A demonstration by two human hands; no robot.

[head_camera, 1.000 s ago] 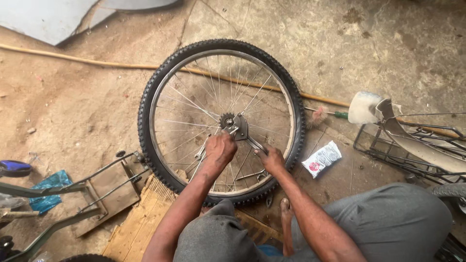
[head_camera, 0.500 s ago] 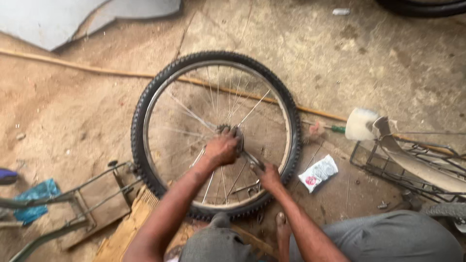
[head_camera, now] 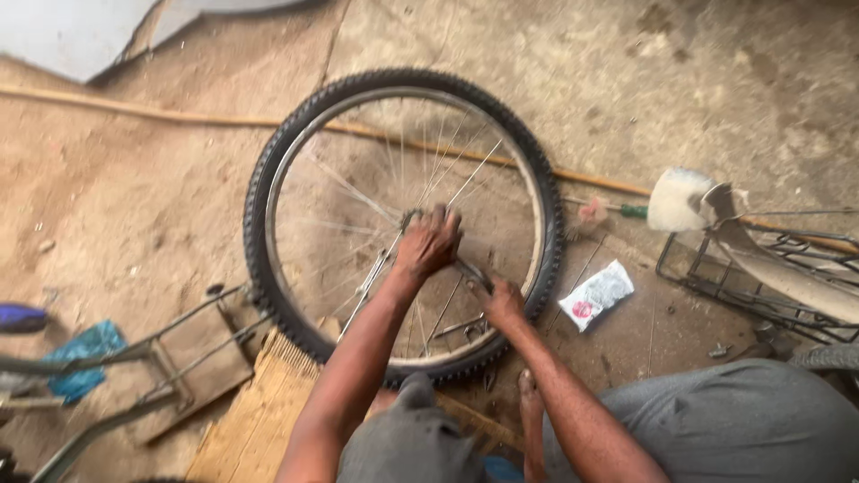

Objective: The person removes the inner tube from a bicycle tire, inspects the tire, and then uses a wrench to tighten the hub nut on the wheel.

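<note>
A view from above shows a bicycle wheel [head_camera: 404, 224] lying flat on a dusty concrete floor [head_camera: 716, 80], its knobbly black tyre around a silver rim and thin spokes; a person crouches just below it, knees in grey trousers at the bottom edge. The left hand [head_camera: 429, 241] rests at the centre of the wheel, fingers curled down over the hub; the hub itself is hidden beneath them. The right hand [head_camera: 499, 302] lies lower and to the right, closed on the end of a metal wrench [head_camera: 470, 273] that slants up toward the hub. A white packet [head_camera: 598, 293] lies just right of the tyre; a black wire basket [head_camera: 761, 277] sits further right; a wooden board [head_camera: 255, 420] touches the tyre's lower left edge; a metal carrier rack [head_camera: 170, 358] lies left of that.
</note>
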